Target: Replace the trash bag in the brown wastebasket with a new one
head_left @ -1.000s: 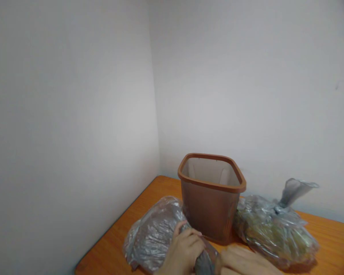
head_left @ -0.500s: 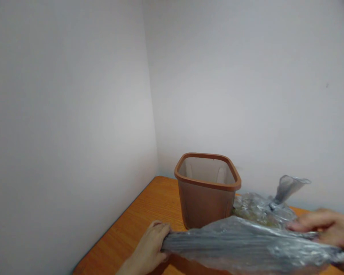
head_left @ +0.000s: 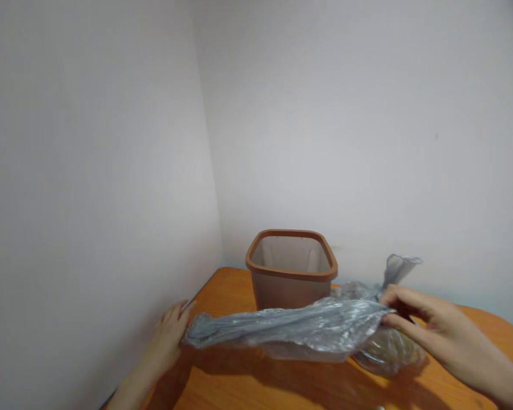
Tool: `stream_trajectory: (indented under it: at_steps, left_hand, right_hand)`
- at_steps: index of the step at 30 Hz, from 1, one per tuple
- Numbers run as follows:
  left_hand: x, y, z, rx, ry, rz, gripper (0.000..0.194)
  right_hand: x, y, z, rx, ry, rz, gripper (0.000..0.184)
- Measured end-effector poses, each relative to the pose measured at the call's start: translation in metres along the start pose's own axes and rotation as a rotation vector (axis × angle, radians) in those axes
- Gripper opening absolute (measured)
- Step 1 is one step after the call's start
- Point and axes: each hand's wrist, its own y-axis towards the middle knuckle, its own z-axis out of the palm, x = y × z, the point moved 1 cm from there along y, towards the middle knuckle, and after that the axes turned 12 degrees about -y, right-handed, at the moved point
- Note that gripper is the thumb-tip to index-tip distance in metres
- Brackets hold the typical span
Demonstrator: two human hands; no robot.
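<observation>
Plastic bag [head_left: 282, 327] spans horiz. in front of bin [head_left: 290, 290], long axis L–R. R hand [head_left: 427, 319] pinches R end btw thumb & fingers; L hand [head_left: 166, 336] at L end, fingers spread.

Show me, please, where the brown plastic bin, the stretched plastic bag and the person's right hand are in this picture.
brown plastic bin [head_left: 288, 291], head view, on its front wall below the rim.
stretched plastic bag [head_left: 282, 327], head view, on its middle.
right hand [head_left: 438, 324], head view, on the back of the hand.

bin [head_left: 289, 293] on table [head_left: 222, 282] | flat bag [head_left: 290, 326] before bin | tied bag [head_left: 389, 353] right
</observation>
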Motion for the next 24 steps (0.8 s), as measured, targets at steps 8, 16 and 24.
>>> stream_trajectory:
  at_steps: [8, 16, 24]
  left_hand:
    - [-0.107, -0.022, -0.021, 0.053, -0.293, 0.303, 0.067]
    - [-0.249, -0.008, 0.034, 0.274, -0.524, 0.691, 0.073]
    - [-0.257, 0.012, 0.039, 0.311, -0.264, 0.561, 0.005]
  right_hand:
    - [0.042, 0.007, 0.044, 0.218, -0.137, -0.079, 0.009]
    - [0.081, -0.01, 0.064, 0.171, -0.189, -0.374, 0.021]
    - [0.058, -0.006, 0.054, 0.162, -0.328, -0.178, 0.02]
